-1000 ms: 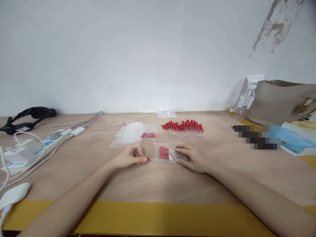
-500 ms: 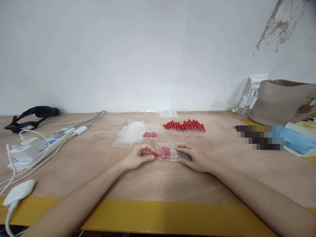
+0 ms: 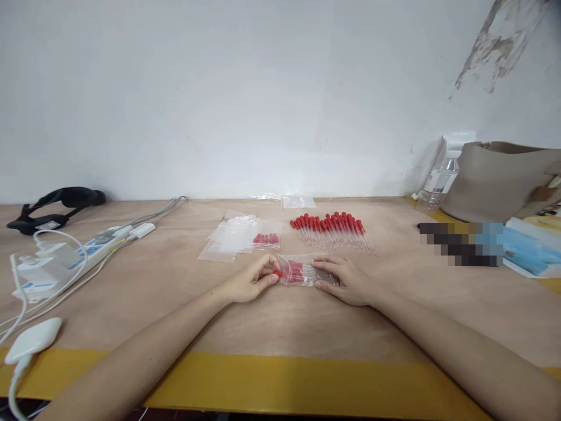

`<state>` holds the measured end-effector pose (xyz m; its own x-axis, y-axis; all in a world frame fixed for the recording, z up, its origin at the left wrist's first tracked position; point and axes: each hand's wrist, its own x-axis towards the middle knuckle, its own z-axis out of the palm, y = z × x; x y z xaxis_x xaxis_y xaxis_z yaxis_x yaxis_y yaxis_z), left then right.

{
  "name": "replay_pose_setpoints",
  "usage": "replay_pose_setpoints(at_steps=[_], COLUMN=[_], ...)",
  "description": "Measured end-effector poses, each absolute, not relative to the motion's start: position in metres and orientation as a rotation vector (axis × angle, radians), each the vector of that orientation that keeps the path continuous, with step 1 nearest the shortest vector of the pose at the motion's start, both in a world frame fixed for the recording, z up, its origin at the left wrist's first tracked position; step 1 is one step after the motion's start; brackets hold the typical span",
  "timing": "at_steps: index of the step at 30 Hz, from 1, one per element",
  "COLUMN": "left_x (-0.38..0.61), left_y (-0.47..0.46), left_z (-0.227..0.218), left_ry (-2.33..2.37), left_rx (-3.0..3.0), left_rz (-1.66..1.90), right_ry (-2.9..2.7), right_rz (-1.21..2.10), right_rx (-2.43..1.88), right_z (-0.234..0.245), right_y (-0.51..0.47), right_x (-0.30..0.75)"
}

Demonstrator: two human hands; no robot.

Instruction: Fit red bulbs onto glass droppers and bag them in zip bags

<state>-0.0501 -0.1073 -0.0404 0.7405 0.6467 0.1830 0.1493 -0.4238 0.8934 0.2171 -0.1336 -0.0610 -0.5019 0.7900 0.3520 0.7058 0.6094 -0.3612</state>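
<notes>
A clear zip bag [image 3: 307, 277] lies flat in front of me with several red-bulbed droppers [image 3: 294, 270] inside. The red bulb of another dropper [image 3: 277, 273] is pinched in my left hand [image 3: 258, 279] at the bag's left end. Its stem is hard to make out through the plastic. My right hand [image 3: 346, 280] grips the bag's right end, fingers on top and thumb at the near edge. Behind the bag, loose red-bulbed droppers [image 3: 328, 225] lie in a fanned row. Left of them is a filled bag [image 3: 266, 238] beside flat bags [image 3: 230, 235].
To the left are a power strip [image 3: 94, 248] with white chargers and cables, and a black strapped object [image 3: 59, 207]. A plastic bottle [image 3: 442, 175], a grey-brown bag [image 3: 495, 178] and a blue packet [image 3: 528, 251] are at the right. A wall stands behind the table.
My left hand has moved slightly right, bringing the dropper's red bulb close against the bag's end. My right hand stays in place on the bag.
</notes>
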Motion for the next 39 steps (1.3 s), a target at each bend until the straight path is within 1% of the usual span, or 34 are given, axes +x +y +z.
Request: replay_pose_setpoints(at_steps=[6,15,24,32,39], left_x=[-0.052,-0.048,-0.053,-0.044,-0.042], left_y=[-0.106,-0.107,-0.108,-0.111,-0.109], left_z=[-0.042,-0.045,-0.03,-0.034,-0.041], left_ry=[0.659,0.793,0.509,0.582,0.667], left_rx=[2.028,2.184,2.437,2.419,2.275], left_rz=[0.598,0.657,0.488,0.616,0.645], right_ry=[-2.346,-2.36,-2.373,-2.367,-2.376], right_rz=[0.224,0.221,0.248,0.244,0.245], right_rx=[-1.171,-1.151,-1.155,-1.181,-1.18], right_z=[-0.061,-0.062,-0.057,-0.059,-0.059], right_y=[-0.134,-0.132,-0.135,-0.134,-0.135], right_x=[0.218,0.218,0.217,0.217,0.217])
